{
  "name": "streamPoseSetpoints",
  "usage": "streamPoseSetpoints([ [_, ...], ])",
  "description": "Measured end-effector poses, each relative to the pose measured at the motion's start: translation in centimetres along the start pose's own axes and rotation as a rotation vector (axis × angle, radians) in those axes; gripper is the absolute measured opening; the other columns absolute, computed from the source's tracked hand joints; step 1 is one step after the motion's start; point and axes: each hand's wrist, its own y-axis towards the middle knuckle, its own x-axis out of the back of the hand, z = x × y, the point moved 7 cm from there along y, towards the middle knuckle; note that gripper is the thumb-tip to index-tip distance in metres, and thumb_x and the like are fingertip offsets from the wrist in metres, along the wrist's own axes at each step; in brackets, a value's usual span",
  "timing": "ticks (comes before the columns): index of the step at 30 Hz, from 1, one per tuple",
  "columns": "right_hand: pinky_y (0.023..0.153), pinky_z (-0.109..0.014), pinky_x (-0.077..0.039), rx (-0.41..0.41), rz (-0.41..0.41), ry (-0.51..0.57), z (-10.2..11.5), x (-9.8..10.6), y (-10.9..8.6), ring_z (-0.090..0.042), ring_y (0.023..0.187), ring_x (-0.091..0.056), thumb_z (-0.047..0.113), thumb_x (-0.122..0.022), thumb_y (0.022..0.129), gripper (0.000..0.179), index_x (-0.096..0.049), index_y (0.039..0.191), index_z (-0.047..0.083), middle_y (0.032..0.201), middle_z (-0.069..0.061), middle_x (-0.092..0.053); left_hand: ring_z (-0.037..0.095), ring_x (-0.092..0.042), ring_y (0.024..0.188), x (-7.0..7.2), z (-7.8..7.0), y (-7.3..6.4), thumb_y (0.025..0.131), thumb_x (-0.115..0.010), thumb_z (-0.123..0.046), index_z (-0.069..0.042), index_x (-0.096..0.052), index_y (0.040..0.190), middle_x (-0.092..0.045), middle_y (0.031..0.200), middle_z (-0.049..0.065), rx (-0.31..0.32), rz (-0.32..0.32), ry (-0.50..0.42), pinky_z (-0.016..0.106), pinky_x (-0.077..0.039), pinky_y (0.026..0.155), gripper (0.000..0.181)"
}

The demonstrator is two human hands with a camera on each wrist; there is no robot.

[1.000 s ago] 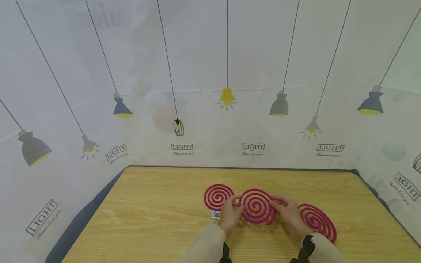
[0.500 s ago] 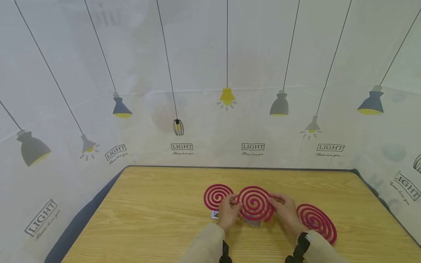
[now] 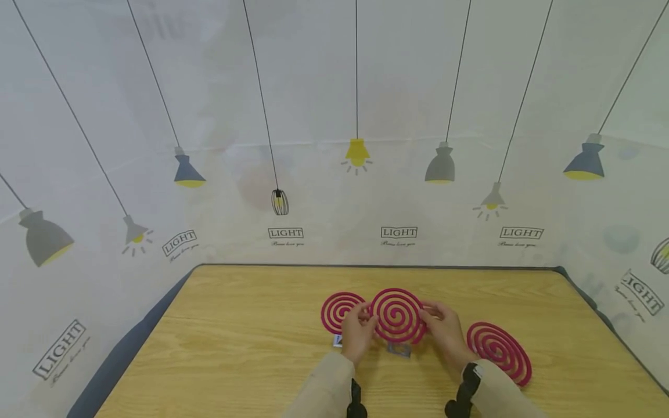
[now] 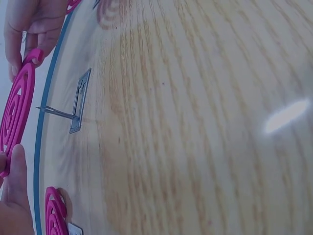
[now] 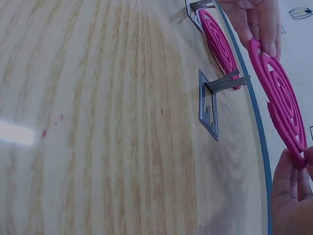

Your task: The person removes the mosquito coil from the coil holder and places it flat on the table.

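Magenta spiral coil (image 3: 396,317) between left hand (image 3: 358,333) and right hand (image 3: 444,330), opposite edges in their pinch

Free passage runs along the left edge of the table (image 3: 209,348); the left coil (image 3: 344,312) obstructs the far side, the right coil (image 3: 497,352) the right, and between them the held coil (image 3: 396,314) overhangs a pronged stand (image 5: 215,86), clearance hard to judge
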Motion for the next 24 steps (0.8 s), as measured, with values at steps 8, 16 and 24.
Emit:
streamPoseSetpoints([
  [8,0.068,-0.026,-0.051,-0.009,0.008,-0.032,0.2,-0.1,0.6,-0.013,0.082,-0.056,0.009,-0.051,0.089,0.031,-0.052,0.116,-0.003,0.107,-0.020,-0.056,0.012,-0.053,0.058,0.2,0.0,0.3,0.080,-0.060,-0.001,0.002,-0.056,0.113,-0.054,0.078,0.005,-0.003,-0.033,0.066,0.021,-0.048,0.048,0.033],
  [16,0.066,-0.024,-0.050,-0.008,0.004,-0.061,0.3,0.1,1.2,-0.013,0.081,-0.055,0.009,-0.051,0.089,0.030,-0.052,0.116,-0.004,0.107,-0.021,-0.055,0.012,-0.053,0.055,-0.2,-0.2,0.4,0.079,-0.059,0.004,0.002,-0.057,0.112,-0.055,0.077,0.006,-0.017,-0.071,0.058,0.021,-0.047,0.046,0.033],
  [24,0.059,-0.020,-0.049,0.041,-0.047,-0.054,0.0,0.4,1.7,-0.009,0.073,-0.054,0.003,-0.053,0.086,0.027,-0.054,0.110,-0.010,0.099,-0.023,-0.058,0.013,-0.055,0.065,-0.9,0.1,0.3,0.079,-0.059,0.005,0.002,-0.058,0.110,-0.056,0.080,0.008,-0.022,-0.098,0.013,0.022,-0.049,0.050,0.031],
])
